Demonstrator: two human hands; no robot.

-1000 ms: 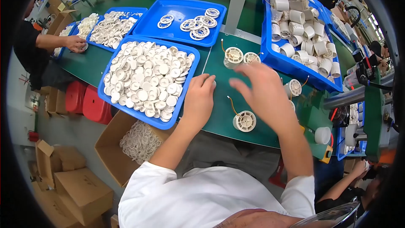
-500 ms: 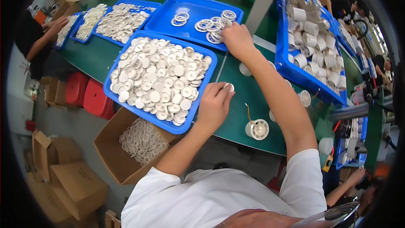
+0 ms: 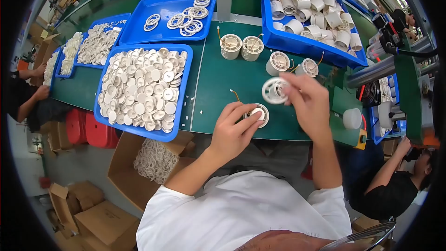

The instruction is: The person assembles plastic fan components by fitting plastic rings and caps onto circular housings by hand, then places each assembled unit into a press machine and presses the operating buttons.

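Observation:
My left hand (image 3: 233,128) is closed, its fingertips pinching a small round white cap (image 3: 257,112) at the top of a white cylindrical housing (image 3: 265,122). Whether the cap touches the housing I cannot tell. A thin wire (image 3: 235,95) sticks up behind that housing. My right hand (image 3: 307,103) grips a white plastic ring (image 3: 273,91) by its right side, tilted and held above the table just beyond the housing. Farther back stand several similar housings (image 3: 230,46) with coloured wires.
A blue tray of white caps (image 3: 174,117) lies left, and one with loose rings (image 3: 134,31) behind it. A large blue bin of white cylinders (image 3: 320,55) stands back right. Small white bits (image 3: 201,112) dot the green table. Machine parts (image 3: 371,75) rise at right; co-workers sit on both sides.
My right hand has come from the ring tray toward me, carrying a ring. My left hand has brought the cap to the nearest housing. The camera view has swung right.

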